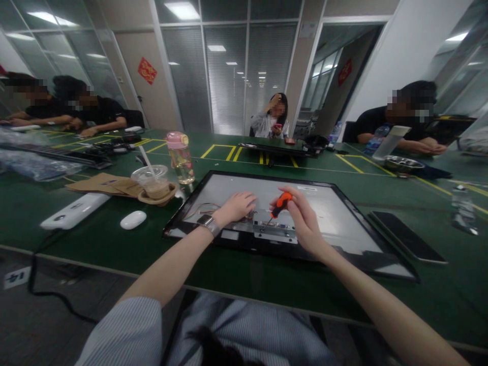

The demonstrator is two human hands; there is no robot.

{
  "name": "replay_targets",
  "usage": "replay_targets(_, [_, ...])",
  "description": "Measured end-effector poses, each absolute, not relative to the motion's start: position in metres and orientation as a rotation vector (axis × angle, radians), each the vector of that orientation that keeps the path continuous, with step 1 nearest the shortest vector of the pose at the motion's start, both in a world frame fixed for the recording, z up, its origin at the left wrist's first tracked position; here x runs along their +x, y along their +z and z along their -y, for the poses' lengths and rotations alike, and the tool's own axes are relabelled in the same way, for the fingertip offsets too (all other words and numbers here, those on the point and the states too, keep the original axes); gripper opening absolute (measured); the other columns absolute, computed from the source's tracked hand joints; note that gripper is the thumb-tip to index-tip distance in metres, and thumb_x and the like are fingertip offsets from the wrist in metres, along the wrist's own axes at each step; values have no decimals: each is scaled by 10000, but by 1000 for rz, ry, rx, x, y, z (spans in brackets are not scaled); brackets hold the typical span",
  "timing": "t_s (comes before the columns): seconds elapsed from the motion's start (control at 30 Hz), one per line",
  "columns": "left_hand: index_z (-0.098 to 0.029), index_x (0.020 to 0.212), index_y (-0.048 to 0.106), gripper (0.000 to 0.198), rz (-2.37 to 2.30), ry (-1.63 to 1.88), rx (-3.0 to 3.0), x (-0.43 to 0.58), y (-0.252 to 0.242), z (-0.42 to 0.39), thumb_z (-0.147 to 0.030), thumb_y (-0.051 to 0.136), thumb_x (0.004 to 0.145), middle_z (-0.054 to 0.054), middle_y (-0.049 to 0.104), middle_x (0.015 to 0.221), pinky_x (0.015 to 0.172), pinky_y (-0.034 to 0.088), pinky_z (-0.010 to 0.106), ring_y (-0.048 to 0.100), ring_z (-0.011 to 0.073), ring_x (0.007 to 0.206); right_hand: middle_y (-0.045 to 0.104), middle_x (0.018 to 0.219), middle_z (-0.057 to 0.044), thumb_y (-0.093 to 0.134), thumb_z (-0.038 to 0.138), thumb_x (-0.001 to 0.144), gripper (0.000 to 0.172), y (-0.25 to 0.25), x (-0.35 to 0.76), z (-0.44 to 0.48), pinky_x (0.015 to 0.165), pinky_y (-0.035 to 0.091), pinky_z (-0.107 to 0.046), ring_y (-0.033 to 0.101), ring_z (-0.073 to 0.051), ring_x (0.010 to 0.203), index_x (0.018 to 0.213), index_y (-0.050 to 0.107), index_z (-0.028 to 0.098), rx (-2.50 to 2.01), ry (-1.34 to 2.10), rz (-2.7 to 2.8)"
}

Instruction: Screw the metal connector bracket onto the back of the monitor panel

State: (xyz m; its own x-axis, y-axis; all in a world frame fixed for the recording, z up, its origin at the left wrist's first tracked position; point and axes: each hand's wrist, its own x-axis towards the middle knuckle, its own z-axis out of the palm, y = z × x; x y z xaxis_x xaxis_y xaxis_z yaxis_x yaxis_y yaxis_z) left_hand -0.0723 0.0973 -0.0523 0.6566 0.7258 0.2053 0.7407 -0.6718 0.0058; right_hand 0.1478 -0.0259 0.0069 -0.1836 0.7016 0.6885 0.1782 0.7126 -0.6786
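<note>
Both forearms come in low over the near edge of the table (247, 277), angling toward each other. If that's a screw being worked at the metal bracket (284, 231), near the panel's front edge, I'd stand the screwdriver (282, 204) straighter, press lightly and turn with the fingers, clear of the sockets. The right hand (305, 218) has its orange-and-black handle pinched between thumb and fingers, the shaft slanting down and left to the bracket; whether its tip is seated, I can't make out. The left hand (237, 204) lies palm down beside the bracket, its grip slack, closed round nothing I can see. I'd rest it lightly on the panel (335, 213) and spare the thin wires (202, 205). Farther off, a pink-lidded bottle (180, 160) stands just beyond the panel's far left corner.
</note>
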Motion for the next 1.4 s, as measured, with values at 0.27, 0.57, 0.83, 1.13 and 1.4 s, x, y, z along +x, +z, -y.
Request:
replay_targets(0.27, [-159, 1525, 525, 456, 1274, -287, -2793, -71, -48, -94, -334, 371, 1133, 174, 521, 1615, 1228, 408, 500, 492, 303, 1511, 724, 997, -50, 442, 442, 1121, 312, 4, 148, 24, 857, 597, -449, 731, -227, 909, 1348, 578, 276, -706, 525, 1719])
replay_targets(0.57, [-156, 1530, 516, 456, 1297, -274, -2798, -71, -48, -94, -333, 376, 1134, 179, 513, 1619, 1236, 399, 495, 484, 298, 1517, 732, 1000, -52, 446, 435, 1121, 316, 4, 148, 24, 846, 600, -428, 739, -224, 904, 1356, 577, 271, -703, 539, 1721])
replay_targets(0.83, [-169, 1516, 538, 439, 1303, -258, -2785, -70, -44, -92, -322, 392, 1131, 166, 535, 1605, 1234, 406, 468, 498, 288, 1507, 720, 990, -48, 438, 427, 1122, 315, 1, 149, 23, 854, 591, -433, 721, -218, 892, 1366, 571, 278, -715, 506, 1723])
replay_targets(1.13, [-165, 1521, 539, 448, 1280, -291, -2777, -70, -46, -93, -333, 386, 1134, 176, 546, 1593, 1213, 434, 502, 521, 303, 1490, 711, 990, -48, 438, 406, 1120, 308, 3, 147, 23, 843, 599, -427, 730, -220, 895, 1371, 565, 282, -692, 529, 1725])
replay_targets(1.4, [-162, 1540, 515, 456, 1319, -236, -2782, -69, -46, -93, -326, 373, 1140, 175, 510, 1623, 1233, 409, 520, 485, 302, 1519, 700, 973, -37, 435, 389, 1123, 297, 3, 148, 23, 846, 598, -424, 733, -216, 898, 1372, 563, 288, -694, 518, 1735])
